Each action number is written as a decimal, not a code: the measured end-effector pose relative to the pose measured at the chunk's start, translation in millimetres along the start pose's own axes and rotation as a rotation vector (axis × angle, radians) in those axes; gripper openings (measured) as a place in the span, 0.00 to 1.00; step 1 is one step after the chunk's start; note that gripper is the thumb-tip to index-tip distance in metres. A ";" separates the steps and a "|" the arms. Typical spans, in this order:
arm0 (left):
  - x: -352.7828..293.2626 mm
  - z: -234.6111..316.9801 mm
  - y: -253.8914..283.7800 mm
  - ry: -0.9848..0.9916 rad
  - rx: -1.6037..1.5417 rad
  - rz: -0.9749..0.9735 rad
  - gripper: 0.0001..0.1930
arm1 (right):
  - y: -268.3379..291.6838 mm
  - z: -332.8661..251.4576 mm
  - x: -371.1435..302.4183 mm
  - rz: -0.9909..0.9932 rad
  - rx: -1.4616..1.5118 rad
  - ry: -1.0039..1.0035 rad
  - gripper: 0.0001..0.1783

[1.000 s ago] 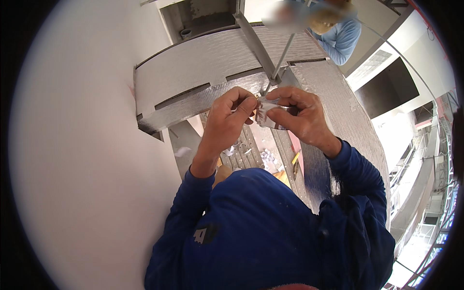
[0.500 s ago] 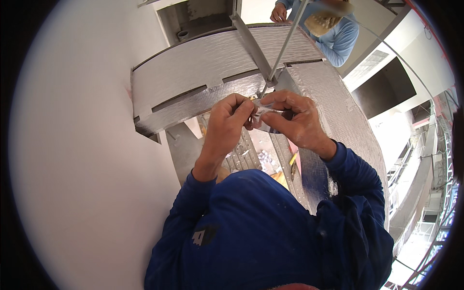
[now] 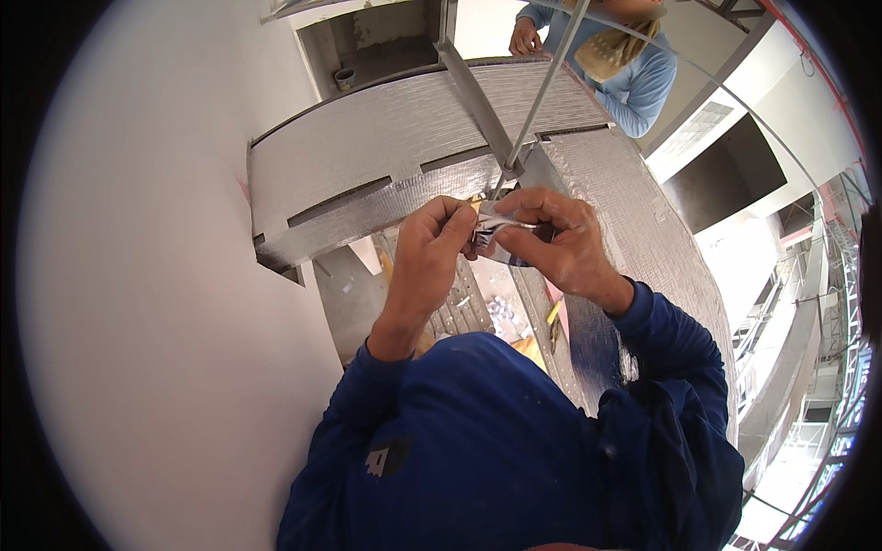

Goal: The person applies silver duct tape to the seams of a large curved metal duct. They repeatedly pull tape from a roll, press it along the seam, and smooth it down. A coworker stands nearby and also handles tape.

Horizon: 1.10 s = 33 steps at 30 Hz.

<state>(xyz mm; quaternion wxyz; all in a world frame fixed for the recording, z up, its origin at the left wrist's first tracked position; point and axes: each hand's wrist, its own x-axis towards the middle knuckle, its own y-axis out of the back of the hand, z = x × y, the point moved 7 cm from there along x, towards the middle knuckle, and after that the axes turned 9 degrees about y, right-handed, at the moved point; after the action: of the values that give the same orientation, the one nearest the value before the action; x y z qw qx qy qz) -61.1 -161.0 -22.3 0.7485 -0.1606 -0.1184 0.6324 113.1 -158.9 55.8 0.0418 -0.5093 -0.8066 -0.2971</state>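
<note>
Between my two hands is a small piece of shiny silver foil (image 3: 497,241), creased and partly hidden by my fingers; it looks like foil tape. My left hand (image 3: 432,243) is closed, pinching the foil's left edge between thumb and curled fingers. The right hand (image 3: 565,241) grips its other side, thumb below and fingers bent over the top. Both hands are above the gap beside a silver foil-faced duct (image 3: 349,156), close to the lower end of a metal rod (image 3: 551,78) and a grey metal bar (image 3: 478,106).
Another foil-faced duct section (image 3: 643,211) runs along my right. A plain wall (image 3: 156,275) rises at the left. Below lie perforated metal planks (image 3: 450,317), white scraps (image 3: 502,317) and a yellow-handled tool (image 3: 554,315). A co-worker in light blue (image 3: 648,87) stands beyond the duct.
The foil shows more of its shiny, creased surface between my fingers. My hands sit slightly lower in the picture, and the whole view has shifted a little.
</note>
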 end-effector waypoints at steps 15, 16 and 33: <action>6.2 -12.6 27.5 -0.024 -0.084 0.018 0.10 | 4.2 15.8 -1.6 0.059 0.095 -0.042 0.18; 6.6 -13.4 28.5 -0.020 -0.099 0.008 0.08 | 4.5 19.5 -1.8 0.073 0.110 -0.067 0.18; 12.8 4.5 69.3 -0.189 0.091 0.188 0.07 | 5.6 30.6 1.5 0.110 0.181 -0.141 0.17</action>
<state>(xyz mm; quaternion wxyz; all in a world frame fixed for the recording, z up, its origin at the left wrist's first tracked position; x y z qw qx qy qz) -123.6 -137.7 -45.6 0.6779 -0.0765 -0.1438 0.7169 124.3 -140.0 33.8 0.0471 -0.5664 -0.8020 -0.1839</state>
